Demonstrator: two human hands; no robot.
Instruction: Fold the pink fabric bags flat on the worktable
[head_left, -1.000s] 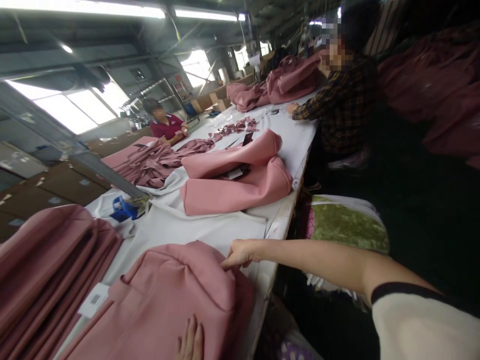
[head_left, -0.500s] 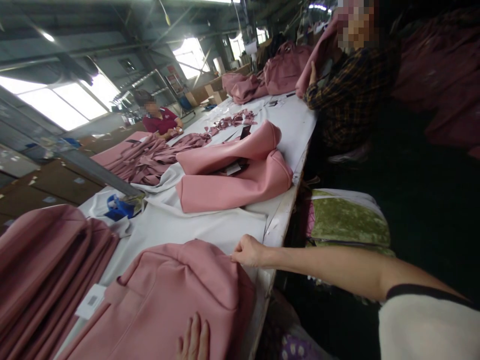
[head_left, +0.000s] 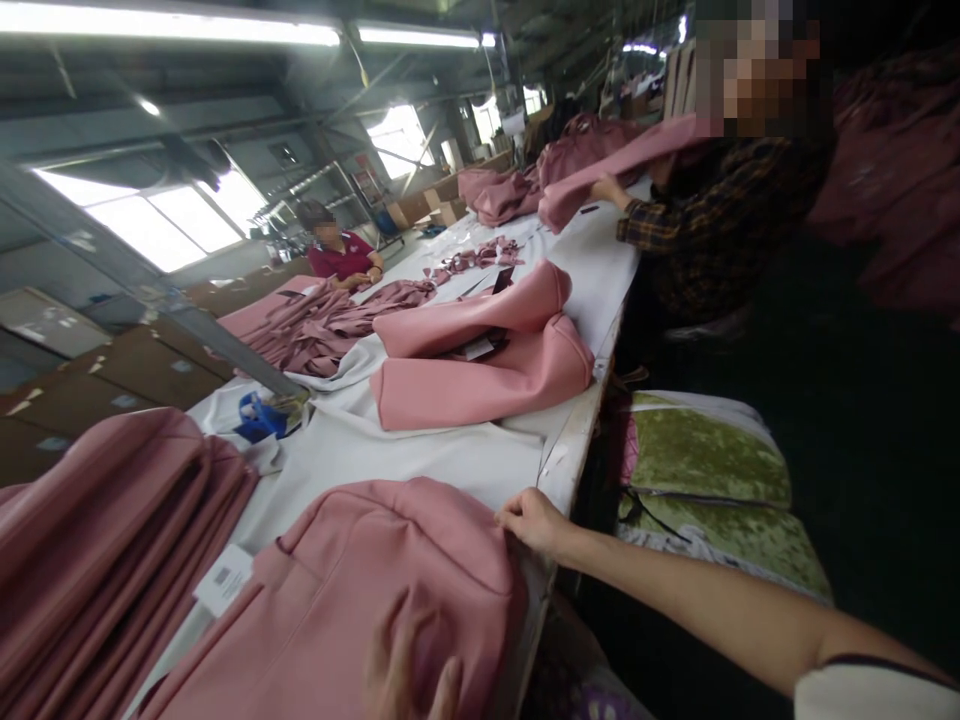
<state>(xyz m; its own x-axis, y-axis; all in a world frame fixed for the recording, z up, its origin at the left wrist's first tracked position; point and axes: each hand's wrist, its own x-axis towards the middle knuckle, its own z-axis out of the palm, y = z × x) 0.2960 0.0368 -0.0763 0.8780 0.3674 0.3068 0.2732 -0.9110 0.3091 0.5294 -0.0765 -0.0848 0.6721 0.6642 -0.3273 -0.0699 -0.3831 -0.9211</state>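
A pink bag (head_left: 360, 590) lies on the white-covered table (head_left: 420, 465) just in front of me, with a white tag (head_left: 223, 578) at its left side. My right hand (head_left: 532, 520) pinches the bag's far right edge near the table's rim. My left hand (head_left: 409, 665) rests flat on the bag's near side, fingers spread and blurred, partly cut off by the bottom of the view.
A stack of pink panels (head_left: 97, 560) sits at the left. Another pink bag (head_left: 480, 365) lies mid-table, with pink strips (head_left: 322, 320) and a blue object (head_left: 262, 415) beyond. A person in plaid (head_left: 697, 220) handles pink material; another person (head_left: 341, 250) sits across. Green cushions (head_left: 705, 470) lie right of the table.
My right hand slid rightward along the bag's edge toward the table's rim. My left hand moved further up onto the bag. The person in plaid lifted pink material over the table.
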